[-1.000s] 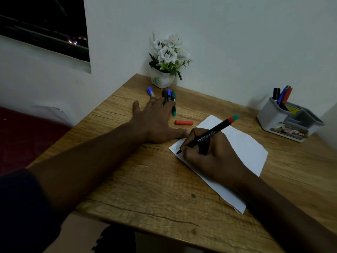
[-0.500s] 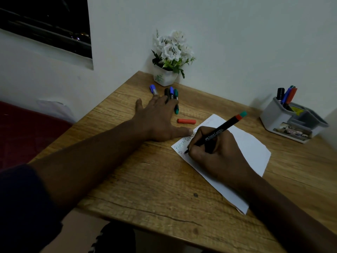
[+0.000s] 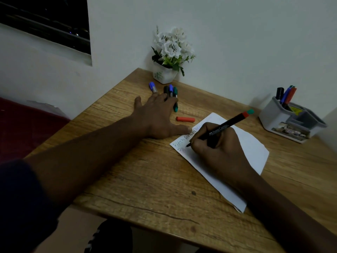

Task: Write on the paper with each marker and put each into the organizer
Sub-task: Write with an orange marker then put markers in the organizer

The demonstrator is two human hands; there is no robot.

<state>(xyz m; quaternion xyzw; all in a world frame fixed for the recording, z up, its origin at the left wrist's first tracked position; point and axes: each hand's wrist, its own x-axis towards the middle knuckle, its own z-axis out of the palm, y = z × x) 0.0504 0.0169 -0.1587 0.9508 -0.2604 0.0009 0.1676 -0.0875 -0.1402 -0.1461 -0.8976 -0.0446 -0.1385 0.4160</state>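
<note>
My right hand (image 3: 218, 148) grips a black marker (image 3: 225, 126) with a red and green end, its tip touching the white paper (image 3: 253, 148) near the sheet's left corner, where coloured words are written. My left hand (image 3: 156, 117) lies flat on the table, fingers spread, thumb touching the paper's upper left edge. Its fingertips partly cover a cluster of markers (image 3: 171, 91) with black, blue and green caps. One more blue-capped marker (image 3: 152, 87) lies apart to the left. A loose red cap (image 3: 185, 119) lies between my left hand and the paper. The grey organizer (image 3: 290, 121) at the right holds several markers.
A white pot of white flowers (image 3: 170, 57) stands at the table's far corner against the wall. The wooden table (image 3: 145, 179) has its near edge low in view. A dark red surface (image 3: 27, 125) lies to the left, below a window.
The marker tip has moved a little along the paper as my right hand writes, and more lettering shows. My left hand has stayed flat in the same place.
</note>
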